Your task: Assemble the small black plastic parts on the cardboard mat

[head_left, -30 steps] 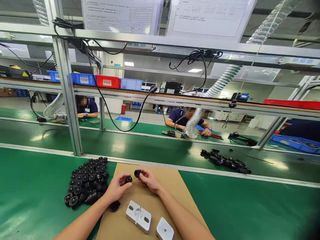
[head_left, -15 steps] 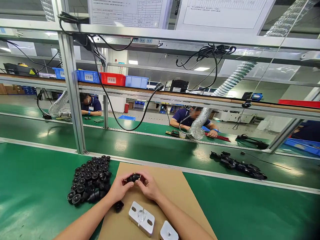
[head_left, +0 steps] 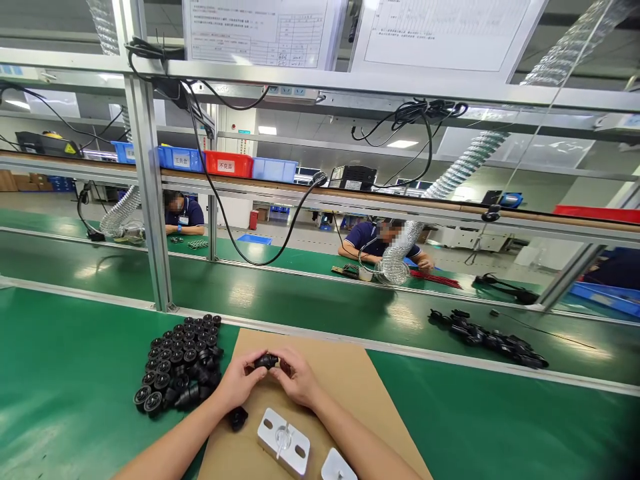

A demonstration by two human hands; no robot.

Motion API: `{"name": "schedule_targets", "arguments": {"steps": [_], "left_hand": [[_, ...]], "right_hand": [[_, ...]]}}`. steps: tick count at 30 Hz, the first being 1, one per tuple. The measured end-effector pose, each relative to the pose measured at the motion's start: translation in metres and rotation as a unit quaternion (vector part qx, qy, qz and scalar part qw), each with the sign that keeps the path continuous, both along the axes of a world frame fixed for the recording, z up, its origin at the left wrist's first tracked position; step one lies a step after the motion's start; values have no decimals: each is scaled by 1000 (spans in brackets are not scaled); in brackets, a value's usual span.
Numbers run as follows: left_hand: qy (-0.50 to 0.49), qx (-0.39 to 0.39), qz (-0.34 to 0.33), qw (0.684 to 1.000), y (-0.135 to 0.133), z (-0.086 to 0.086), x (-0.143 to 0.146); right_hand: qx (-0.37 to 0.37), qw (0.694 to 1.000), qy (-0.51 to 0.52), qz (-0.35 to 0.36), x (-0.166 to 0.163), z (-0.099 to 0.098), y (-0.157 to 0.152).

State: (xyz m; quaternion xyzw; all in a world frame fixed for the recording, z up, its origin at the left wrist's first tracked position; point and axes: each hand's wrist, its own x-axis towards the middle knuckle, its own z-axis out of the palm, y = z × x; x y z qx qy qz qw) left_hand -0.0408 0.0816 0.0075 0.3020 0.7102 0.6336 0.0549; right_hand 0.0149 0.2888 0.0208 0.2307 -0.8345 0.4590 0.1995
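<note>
Between my two hands, a small rounded black plastic part is held above a brown cardboard sheet. My left hand pinches its left side, and my right hand grips its right end with thumb and fingers. The fingers cover part of it. Below my left wrist lies another black part on the cardboard. A white block with a round recess and two slots sits nearer to me. Beside my right forearm is a smaller white block with a pin, cut off by the frame edge.
Many similar black round parts are heaped on the green bench left of the cardboard. Black cabled pieces lie beyond the rail at right. A metal post rises at left. Two co-workers sit across the bench.
The black part has turned a little in my fingers, and my hands have closed slightly nearer each other around it. The view has tilted slightly upward.
</note>
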Motion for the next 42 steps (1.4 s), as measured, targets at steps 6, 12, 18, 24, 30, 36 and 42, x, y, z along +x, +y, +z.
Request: {"name": "schedule_targets", "arguments": {"steps": [6,12,18,24,30,36,42], "left_hand": [[-14,-9,3,1000,-1,8,4],[-15,-14,5,1000,-2,13,8],[-22,-9,13,1000,-1,9,6],[-25,-7,4,1000,-1,9,7],[-35,-9,8,999,0,6,8],[-49,-5,0,999,2,6,6],[-22,-11,-13,1000,1,11,6]], "right_hand": [[13,1000,5,3,1,-1,0],[47,997,-47,-43,0,-3,2],[75,997,8,-8,6,1,2],[97,993,-59,-24,8,6,2],[133,989,-43,-52,7,7,2],[72,994,-51,-59,4,4,9],[62,998,-23,0,5,-2,5]]}}
